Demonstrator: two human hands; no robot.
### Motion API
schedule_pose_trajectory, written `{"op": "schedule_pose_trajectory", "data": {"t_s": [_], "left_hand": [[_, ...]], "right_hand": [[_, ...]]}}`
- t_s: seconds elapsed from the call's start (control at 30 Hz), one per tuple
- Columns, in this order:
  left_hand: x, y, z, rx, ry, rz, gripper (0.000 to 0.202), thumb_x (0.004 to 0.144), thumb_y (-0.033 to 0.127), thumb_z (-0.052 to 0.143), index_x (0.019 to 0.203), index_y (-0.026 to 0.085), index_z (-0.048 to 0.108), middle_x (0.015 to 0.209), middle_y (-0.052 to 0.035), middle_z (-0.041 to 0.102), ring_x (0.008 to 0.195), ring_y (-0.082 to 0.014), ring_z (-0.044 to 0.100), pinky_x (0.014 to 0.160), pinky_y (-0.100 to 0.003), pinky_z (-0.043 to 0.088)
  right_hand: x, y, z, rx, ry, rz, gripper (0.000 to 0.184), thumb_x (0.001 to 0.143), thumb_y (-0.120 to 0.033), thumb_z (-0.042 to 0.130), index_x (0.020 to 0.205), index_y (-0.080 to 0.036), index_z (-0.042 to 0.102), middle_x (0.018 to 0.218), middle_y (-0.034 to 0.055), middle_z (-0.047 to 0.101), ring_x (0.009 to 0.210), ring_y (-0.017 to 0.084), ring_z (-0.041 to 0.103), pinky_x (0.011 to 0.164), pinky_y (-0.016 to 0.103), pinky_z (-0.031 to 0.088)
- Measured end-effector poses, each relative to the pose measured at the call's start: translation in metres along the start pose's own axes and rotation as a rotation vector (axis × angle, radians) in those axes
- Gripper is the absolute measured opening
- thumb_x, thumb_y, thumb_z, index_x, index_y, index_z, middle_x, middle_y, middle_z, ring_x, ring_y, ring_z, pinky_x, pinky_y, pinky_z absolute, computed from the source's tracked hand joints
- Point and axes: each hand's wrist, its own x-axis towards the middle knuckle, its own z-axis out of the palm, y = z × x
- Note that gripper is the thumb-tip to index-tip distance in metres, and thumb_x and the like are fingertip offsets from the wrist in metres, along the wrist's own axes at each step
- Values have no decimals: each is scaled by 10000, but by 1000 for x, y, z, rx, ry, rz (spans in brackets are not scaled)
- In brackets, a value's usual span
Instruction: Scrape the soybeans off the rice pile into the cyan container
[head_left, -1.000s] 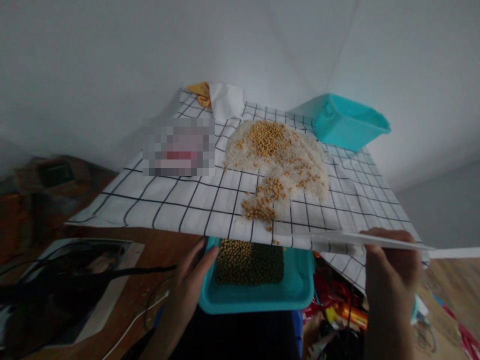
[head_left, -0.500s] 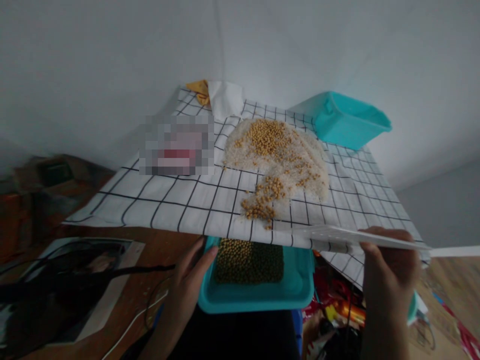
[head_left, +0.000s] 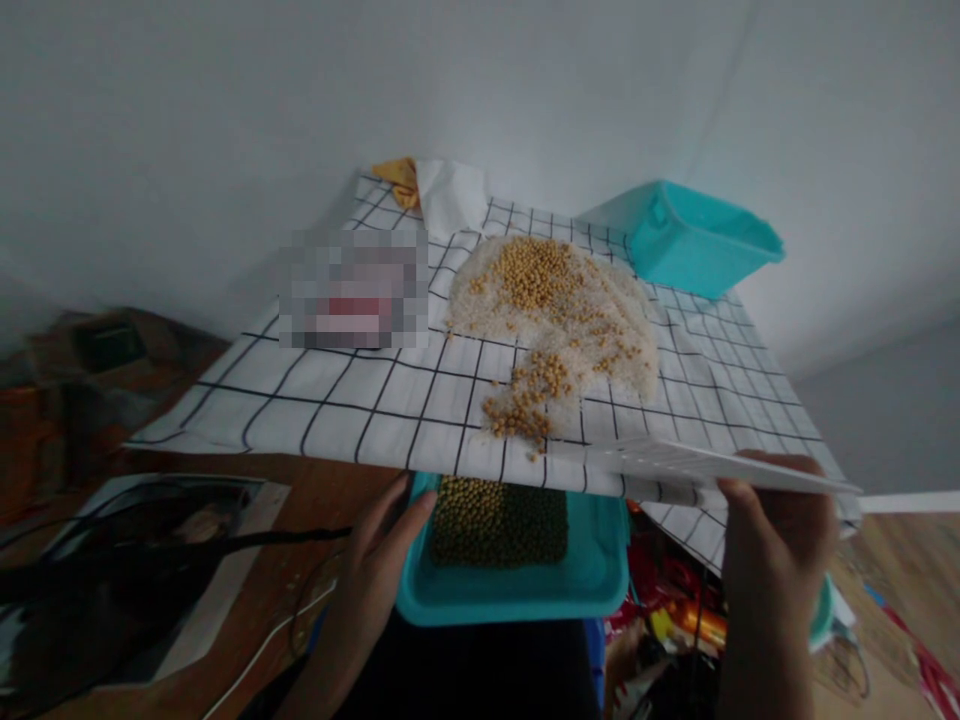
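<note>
The cloth (head_left: 337, 400) lies spread in front of me. On it, toward the far side, sits the heap of grains and beans (head_left: 559, 320), with a trail of beans (head_left: 525, 405) running from it toward the near edge. The tub (head_left: 694, 245) stands behind and to the right of the heap, at the cloth's far right corner. A folded paper (head_left: 450, 195) lies at the far edge, behind and left of the heap. The tray (head_left: 510, 605) sits below the cloth's near edge, straight before the trail, with more beans (head_left: 499, 520) in it. My left hand (head_left: 379, 570) grips its left rim. My right hand (head_left: 776, 540), right of the tray, holds the card (head_left: 697, 462) over the cloth's near edge, right of the trail. A cable (head_left: 247, 545) lies lower left, below the cloth.
</note>
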Motion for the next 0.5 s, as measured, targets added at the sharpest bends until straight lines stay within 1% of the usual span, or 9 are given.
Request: {"op": "schedule_pose_trajectory", "data": {"t_s": [0.07,0.17,0.3,0.4,0.5], "left_hand": [[-1,3,1,-22,-28,16,344,706,449,666,978,248,724,1164,-29,764,1202,-274,643,1079,-357,454],[-1,6,1,-28,-35,35,332,707,450,662,960,245,728,1134,-26,772,1185,-275,652,1072,-357,461],[1,3,-1,-4,-24,-10,356,705,451,675,989,242,723,1206,-31,748,1249,-281,613,1110,-372,426],[3,0,-1,-10,-30,-33,361,708,449,681,1007,251,722,1225,-27,741,1268,-279,599,1123,-373,415],[3,-1,0,-24,1,-59,350,709,441,695,1009,262,719,1240,-24,734,1283,-280,588,1126,-380,414]], "right_hand": [[1,1,-1,-15,15,17,253,675,-279,821,747,-183,598,774,-8,606,693,135,538,664,291,392],[4,5,-4,-29,51,5,275,667,-301,828,768,-182,602,752,-23,574,684,126,524,659,283,385],[5,8,-3,-68,74,8,304,669,-352,824,775,-183,593,728,-39,530,668,120,499,639,274,375],[3,6,-1,-39,55,9,282,679,-324,825,761,-178,599,741,-29,551,673,122,510,644,279,375],[0,3,1,-15,48,11,261,677,-296,829,761,-183,610,766,-15,592,698,135,539,661,290,390]]}}
